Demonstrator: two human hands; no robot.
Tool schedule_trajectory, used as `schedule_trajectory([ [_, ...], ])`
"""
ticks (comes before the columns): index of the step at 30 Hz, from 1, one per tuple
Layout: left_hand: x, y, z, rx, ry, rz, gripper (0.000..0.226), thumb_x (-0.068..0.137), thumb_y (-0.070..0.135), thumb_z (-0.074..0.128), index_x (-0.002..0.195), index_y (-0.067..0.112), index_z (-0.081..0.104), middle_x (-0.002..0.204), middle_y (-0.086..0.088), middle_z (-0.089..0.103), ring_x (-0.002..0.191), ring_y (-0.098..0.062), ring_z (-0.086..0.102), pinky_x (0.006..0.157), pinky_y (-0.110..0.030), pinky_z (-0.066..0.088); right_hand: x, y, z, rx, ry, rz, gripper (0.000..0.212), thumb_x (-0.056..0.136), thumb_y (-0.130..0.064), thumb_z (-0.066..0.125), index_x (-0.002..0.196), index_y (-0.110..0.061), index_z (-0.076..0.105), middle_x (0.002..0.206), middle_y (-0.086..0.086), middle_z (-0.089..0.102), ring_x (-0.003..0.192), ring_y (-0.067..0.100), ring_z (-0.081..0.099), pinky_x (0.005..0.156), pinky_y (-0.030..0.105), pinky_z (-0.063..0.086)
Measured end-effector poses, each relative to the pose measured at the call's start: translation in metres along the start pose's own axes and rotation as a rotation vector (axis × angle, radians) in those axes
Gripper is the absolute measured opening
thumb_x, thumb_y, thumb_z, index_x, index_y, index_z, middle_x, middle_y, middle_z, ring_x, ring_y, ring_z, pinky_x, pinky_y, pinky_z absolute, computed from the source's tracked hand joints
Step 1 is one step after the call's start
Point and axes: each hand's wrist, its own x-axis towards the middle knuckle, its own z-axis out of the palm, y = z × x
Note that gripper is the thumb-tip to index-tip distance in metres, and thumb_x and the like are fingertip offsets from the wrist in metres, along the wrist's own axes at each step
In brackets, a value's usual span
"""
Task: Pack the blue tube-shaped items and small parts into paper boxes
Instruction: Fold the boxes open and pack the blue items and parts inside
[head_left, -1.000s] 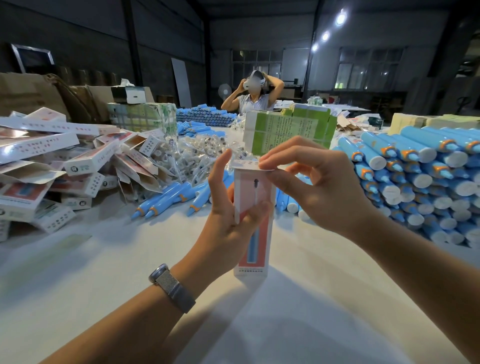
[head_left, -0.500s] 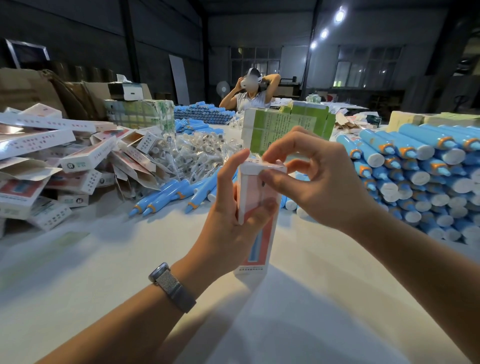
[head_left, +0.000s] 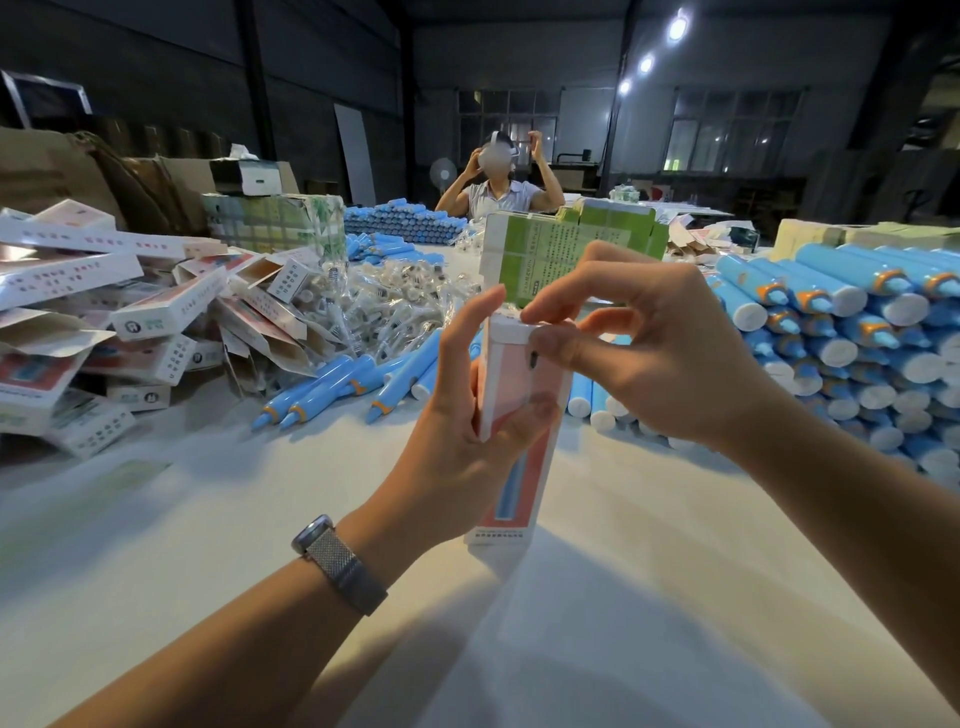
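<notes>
Paper box – one, upright – left hand fingers grip it; right hand fingers pinch top.

I sit in a dim warehouse packing hall. My desk carries stacked blue tubes and heaped paper boxes. Another worker sits opposite me.

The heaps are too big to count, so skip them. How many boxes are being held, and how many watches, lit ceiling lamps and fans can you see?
Paper box, gripped by the left hand and pinched at the top by the right hand: 1
Wristwatch: 1
Lit ceiling lamps: 3
Fan: 1
Total: 6
</notes>
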Motion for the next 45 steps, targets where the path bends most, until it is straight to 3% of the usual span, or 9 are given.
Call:
schedule_trajectory([
  [6, 0.000, 0.003, -0.001, 0.006, -0.018, 0.004, 0.078, 0.093, 0.018, 0.061, 0.128, 0.076, 0.022, 0.112, 0.010, 0.068, 0.095, -0.010, 0.068, 0.083, -0.021, 0.054, 0.001, -0.003, -0.002, -0.002, 0.019, -0.005, 0.013, 0.081, -0.014, 0.072, 0.090, -0.024, 0.072, 0.081, -0.011, 0.059, 0.079, 0.007, 0.062, 0.063, 0.030, 0.056],
  [10, -0.001, 0.003, -0.002, -0.005, -0.052, 0.004, 0.083, 0.094, 0.013, 0.059, 0.128, 0.078, 0.021, 0.105, 0.018, 0.068, 0.089, -0.006, 0.068, 0.083, -0.024, 0.056, 0.002, -0.007, -0.004, -0.004, 0.026, 0.010, 0.010, 0.080, -0.015, 0.072, 0.088, -0.020, 0.074, 0.078, -0.013, 0.062, 0.076, 0.008, 0.062, 0.062, 0.045, 0.056],
  [14, -0.001, 0.004, -0.002, -0.013, -0.068, 0.013, 0.084, 0.094, 0.011, 0.059, 0.128, 0.078, 0.021, 0.100, 0.021, 0.069, 0.084, -0.004, 0.068, 0.080, -0.021, 0.055, 0.003, -0.010, -0.009, -0.036, 0.010, 0.000, 0.008, 0.081, -0.015, 0.072, 0.088, -0.015, 0.075, 0.077, -0.012, 0.063, 0.074, 0.009, 0.062, 0.066, 0.048, 0.056],
  [24, 0.001, 0.005, 0.001, -0.004, -0.067, 0.040, 0.077, 0.095, 0.018, 0.060, 0.128, 0.076, 0.021, 0.097, 0.023, 0.069, 0.081, -0.002, 0.067, 0.076, -0.014, 0.052, 0.006, -0.018, -0.020, -0.153, -0.069, 0.013, 0.010, 0.082, -0.004, 0.074, 0.087, -0.012, 0.077, 0.082, -0.001, 0.069, 0.081, 0.019, 0.067, 0.070, 0.037, 0.057],
  [29, 0.001, 0.006, 0.003, 0.008, -0.074, 0.043, 0.070, 0.094, 0.026, 0.058, 0.130, 0.072, 0.021, 0.098, 0.023, 0.068, 0.081, -0.002, 0.067, 0.075, -0.014, 0.052, 0.009, -0.022, -0.027, -0.203, -0.135, 0.018, 0.013, 0.080, -0.007, 0.073, 0.083, -0.019, 0.076, 0.076, -0.013, 0.064, 0.075, 0.008, 0.062, 0.068, 0.013, 0.043],
  [31, 0.001, 0.006, 0.003, 0.028, -0.064, 0.051, 0.070, 0.094, 0.026, 0.058, 0.130, 0.072, 0.021, 0.098, 0.024, 0.067, 0.080, -0.002, 0.066, 0.074, -0.014, 0.053, 0.009, -0.021, -0.027, -0.183, -0.156, 0.026, 0.011, 0.081, -0.009, 0.071, 0.083, -0.020, 0.075, 0.077, -0.015, 0.062, 0.077, 0.008, 0.063, 0.069, 0.016, 0.046],
  [34, -0.001, 0.002, 0.001, 0.046, -0.033, 0.041, 0.070, 0.095, 0.024, 0.059, 0.129, 0.073, 0.022, 0.094, 0.020, 0.067, 0.078, -0.005, 0.066, 0.073, -0.017, 0.054, 0.007, -0.017, -0.024, -0.134, -0.149, 0.052, 0.012, 0.085, -0.007, 0.070, 0.092, -0.015, 0.077, 0.083, -0.011, 0.063, 0.086, 0.013, 0.065, 0.077, 0.033, 0.055],
  [39, -0.001, -0.002, -0.001, 0.039, -0.001, 0.031, 0.065, 0.095, 0.022, 0.059, 0.126, 0.068, 0.026, 0.103, 0.013, 0.067, 0.087, -0.013, 0.068, 0.075, -0.026, 0.057, 0.004, -0.015, -0.015, -0.161, -0.124, -0.003, 0.016, 0.085, -0.012, 0.074, 0.098, -0.021, 0.075, 0.084, -0.013, 0.059, 0.084, 0.008, 0.063, 0.065, 0.028, 0.057],
  [45, -0.002, -0.003, -0.002, 0.060, 0.033, 0.035, 0.059, 0.094, 0.025, 0.061, 0.121, 0.067, 0.029, 0.098, 0.004, 0.066, 0.079, -0.014, 0.066, 0.073, -0.028, 0.058, 0.002, -0.014, -0.008, -0.179, -0.079, -0.041, 0.011, 0.084, -0.008, 0.074, 0.093, -0.014, 0.076, 0.083, -0.007, 0.059, 0.079, 0.012, 0.061, 0.067, 0.032, 0.055],
])
